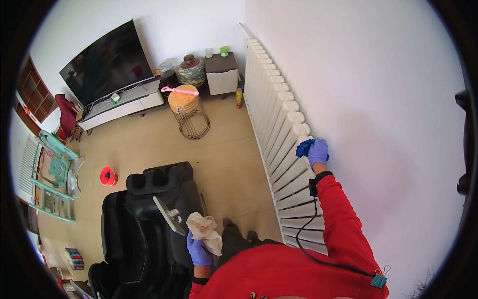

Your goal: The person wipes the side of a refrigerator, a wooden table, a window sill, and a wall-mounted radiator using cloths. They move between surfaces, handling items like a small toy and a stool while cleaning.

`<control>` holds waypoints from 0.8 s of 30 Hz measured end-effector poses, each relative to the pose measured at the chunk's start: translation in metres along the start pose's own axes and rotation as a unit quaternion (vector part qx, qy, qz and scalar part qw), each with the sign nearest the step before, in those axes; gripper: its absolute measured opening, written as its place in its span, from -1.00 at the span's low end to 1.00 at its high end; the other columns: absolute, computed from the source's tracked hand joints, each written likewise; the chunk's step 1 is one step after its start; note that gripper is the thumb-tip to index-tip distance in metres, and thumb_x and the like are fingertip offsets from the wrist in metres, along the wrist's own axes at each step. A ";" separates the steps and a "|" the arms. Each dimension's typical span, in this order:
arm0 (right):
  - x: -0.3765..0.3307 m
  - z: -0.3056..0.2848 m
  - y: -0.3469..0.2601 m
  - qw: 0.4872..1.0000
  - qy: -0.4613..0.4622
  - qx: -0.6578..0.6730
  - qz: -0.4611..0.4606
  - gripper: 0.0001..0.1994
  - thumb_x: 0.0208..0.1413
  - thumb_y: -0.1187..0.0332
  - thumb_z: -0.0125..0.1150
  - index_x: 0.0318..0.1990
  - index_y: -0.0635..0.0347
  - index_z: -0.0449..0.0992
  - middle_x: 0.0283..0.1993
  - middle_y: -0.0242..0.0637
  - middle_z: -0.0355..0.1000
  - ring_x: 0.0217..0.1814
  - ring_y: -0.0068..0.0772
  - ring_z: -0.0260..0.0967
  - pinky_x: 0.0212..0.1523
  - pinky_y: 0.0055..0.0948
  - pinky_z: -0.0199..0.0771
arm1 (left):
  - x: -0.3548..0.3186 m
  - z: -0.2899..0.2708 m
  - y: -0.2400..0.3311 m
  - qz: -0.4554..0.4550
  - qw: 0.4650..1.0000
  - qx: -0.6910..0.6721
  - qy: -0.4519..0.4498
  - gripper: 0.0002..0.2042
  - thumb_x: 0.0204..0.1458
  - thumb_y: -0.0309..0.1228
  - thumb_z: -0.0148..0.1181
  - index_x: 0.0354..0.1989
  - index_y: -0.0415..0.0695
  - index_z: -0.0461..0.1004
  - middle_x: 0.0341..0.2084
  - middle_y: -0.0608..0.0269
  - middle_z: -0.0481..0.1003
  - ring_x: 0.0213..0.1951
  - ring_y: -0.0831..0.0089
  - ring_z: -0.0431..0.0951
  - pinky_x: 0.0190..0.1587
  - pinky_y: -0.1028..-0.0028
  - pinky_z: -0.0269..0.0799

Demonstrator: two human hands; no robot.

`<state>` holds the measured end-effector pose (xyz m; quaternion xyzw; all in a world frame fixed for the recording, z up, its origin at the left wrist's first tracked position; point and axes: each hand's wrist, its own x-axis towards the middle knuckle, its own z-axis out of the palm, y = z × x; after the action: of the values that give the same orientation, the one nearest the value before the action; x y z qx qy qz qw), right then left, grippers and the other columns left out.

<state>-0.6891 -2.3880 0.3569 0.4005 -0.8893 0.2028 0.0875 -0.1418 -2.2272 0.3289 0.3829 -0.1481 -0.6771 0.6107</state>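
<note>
My right hand [319, 151], in a purple glove, is closed on a crumpled blue cloth [304, 148]. It presses the cloth against the top of the white radiator [279, 124], which runs along the wall on my right. My left hand [198, 253], also in a purple glove, hangs low beside the massage chair, its fingers closed around a bunched beige cloth [205, 231]. Part of that cloth hides the fingers.
A black massage chair [149, 226] with a tilted screen [168, 215] stands at my left. Farther off are a round wire-legged stool [184, 102], a low TV cabinet [124, 104], a red bucket [108, 177] and green chairs [57, 169]. A yellow-red can [239, 98] stands by the radiator's far end.
</note>
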 end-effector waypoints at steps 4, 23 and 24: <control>0.040 0.025 -0.016 1.000 -0.006 -0.004 -0.007 -0.78 0.16 0.30 0.13 -0.08 0.14 0.48 -0.05 -0.02 0.39 0.00 0.10 0.40 0.02 -0.01 0.42 | 0.051 0.025 0.005 0.035 0.999 0.039 0.004 -0.57 0.06 -0.53 0.28 0.15 -0.22 0.44 -0.01 0.23 0.54 -0.02 0.37 0.56 0.08 0.42 0.47; 0.201 0.112 -0.098 0.999 0.030 -0.013 0.011 -0.83 0.14 0.32 0.09 -0.20 0.18 0.49 -0.15 -0.02 0.44 -0.04 0.09 0.42 0.00 -0.02 0.42 | 0.290 0.037 0.056 -0.004 0.999 0.026 0.035 -0.59 0.10 -0.51 0.26 0.16 -0.19 0.45 0.01 0.19 0.54 -0.02 0.35 0.56 0.08 0.38 0.50; 0.210 0.116 -0.102 0.999 0.027 -0.021 0.005 -0.83 0.14 0.32 0.09 -0.20 0.18 0.49 -0.15 -0.02 0.44 -0.04 0.09 0.42 0.00 -0.02 0.42 | 0.298 0.041 0.055 -0.004 0.999 0.026 0.032 -0.58 0.10 -0.50 0.25 0.17 -0.19 0.44 0.02 0.19 0.53 -0.01 0.35 0.56 0.09 0.38 0.49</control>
<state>-0.7516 -2.6414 0.3488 0.3890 -0.8925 0.1951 0.1189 -0.1195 -2.5294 0.2923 0.4204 -0.1444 -0.6629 0.6025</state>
